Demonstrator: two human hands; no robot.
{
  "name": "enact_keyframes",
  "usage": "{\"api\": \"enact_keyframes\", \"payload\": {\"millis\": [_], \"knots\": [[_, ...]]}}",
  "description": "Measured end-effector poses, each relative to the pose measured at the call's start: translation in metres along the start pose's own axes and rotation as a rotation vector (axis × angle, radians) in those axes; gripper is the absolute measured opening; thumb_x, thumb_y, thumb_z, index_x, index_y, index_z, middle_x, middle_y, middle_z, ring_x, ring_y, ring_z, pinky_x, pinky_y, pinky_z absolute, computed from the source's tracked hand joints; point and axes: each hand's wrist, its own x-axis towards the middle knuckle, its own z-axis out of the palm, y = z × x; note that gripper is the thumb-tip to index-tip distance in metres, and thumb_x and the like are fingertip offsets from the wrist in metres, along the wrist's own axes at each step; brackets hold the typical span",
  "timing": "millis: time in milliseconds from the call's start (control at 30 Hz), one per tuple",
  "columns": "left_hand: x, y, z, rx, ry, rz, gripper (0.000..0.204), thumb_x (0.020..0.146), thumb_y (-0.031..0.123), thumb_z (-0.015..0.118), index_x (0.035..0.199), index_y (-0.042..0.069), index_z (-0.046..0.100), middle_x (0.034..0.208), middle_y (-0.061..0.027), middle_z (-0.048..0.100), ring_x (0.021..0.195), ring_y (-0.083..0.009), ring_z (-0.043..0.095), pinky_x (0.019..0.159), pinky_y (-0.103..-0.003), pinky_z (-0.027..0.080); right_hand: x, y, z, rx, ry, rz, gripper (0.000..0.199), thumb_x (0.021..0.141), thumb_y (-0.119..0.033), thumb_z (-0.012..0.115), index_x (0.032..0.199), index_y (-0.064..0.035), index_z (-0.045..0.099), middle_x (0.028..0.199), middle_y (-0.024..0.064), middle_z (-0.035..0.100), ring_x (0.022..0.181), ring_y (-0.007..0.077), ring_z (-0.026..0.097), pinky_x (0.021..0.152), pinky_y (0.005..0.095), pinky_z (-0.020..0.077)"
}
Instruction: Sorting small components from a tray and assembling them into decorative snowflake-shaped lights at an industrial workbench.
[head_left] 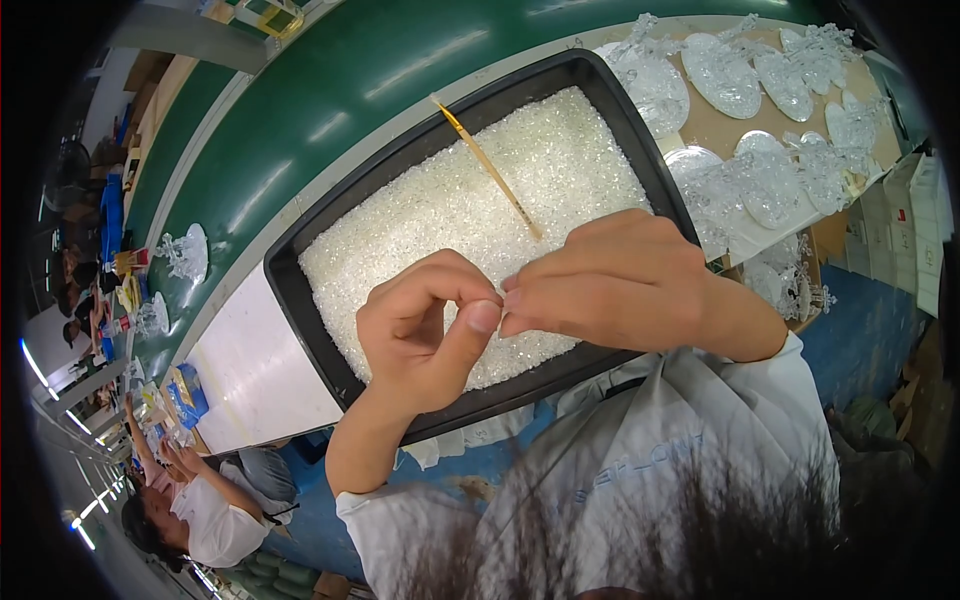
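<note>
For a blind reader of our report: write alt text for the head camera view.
Two bare hands meet over a black tray of small clear beads, the left hand and right hand pinching something too small to make out between their fingertips. A thin yellow stick lies on the beads, clear plastic ornaments are spread beyond the tray, and another person sits at lower left.

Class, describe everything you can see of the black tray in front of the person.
The black tray is a rectangular, shallow, dark tub that looks like plastic, with a raised rim and rounded corners. It lies flat and slanted across the picture, partly on a white board beside the green belt. It is filled nearly to the rim with small clear, glittering beads. A thin yellow stick rests from its far rim onto the beads. Both hands hover over its near side.
</note>
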Motion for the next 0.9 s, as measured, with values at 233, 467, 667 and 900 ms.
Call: {"api": "enact_keyframes", "payload": {"millis": [233,467,667,900], "knots": [[-0.001,0.006,0.003,-0.021,0.058,-0.081,0.005,0.089,-0.004,0.064,0.094,-0.004,0.064,0.086,-0.0121,0.066,0.076,-0.0160,0.059,0.068,-0.026,0.045,0.001,0.001,-0.002,-0.073,-0.030,0.007,0.021,0.072,-0.003,0.081,0.091,-0.0012,0.072,0.083,0.0110,0.071,0.056,0.0165,0.065,0.049,0.0251,0.0509],[-0.001,0.005,0.003,0.074,0.057,-0.018,0.007,0.088,-0.003,0.067,0.095,-0.004,0.066,0.084,-0.0109,0.066,0.071,-0.0152,0.058,0.064,-0.026,0.044,0.004,-0.004,-0.002,-0.068,0.021,0.058,0.018,0.073,-0.003,0.080,0.089,-0.0017,0.071,0.079,0.0093,0.070,0.058,0.0186,0.066,0.049,0.0260,0.0512],[0.003,0.001,0.001,0.262,-0.062,0.221,0.021,0.085,-0.005,0.068,0.105,-0.006,0.069,0.080,-0.0114,0.066,0.061,-0.0147,0.057,0.056,-0.025,0.043,0.003,-0.005,-0.002,-0.060,0.042,0.054,0.017,0.072,-0.001,0.078,0.087,-0.0024,0.070,0.076,0.0083,0.068,0.057,0.0191,0.066,0.047,0.0265,0.0505],[-0.001,0.018,0.003,0.033,-0.225,-0.041,0.062,0.088,0.022,0.068,0.137,-0.011,0.049,0.094,-0.0142,0.061,0.076,-0.0169,0.058,0.063,-0.027,0.045,0.002,-0.004,-0.007,-0.082,0.089,-0.009,0.021,0.071,0.001,0.077,0.091,-0.0011,0.069,0.078,0.0084,0.067,0.049,0.0162,0.058,0.044,0.0254,0.0450]]}}
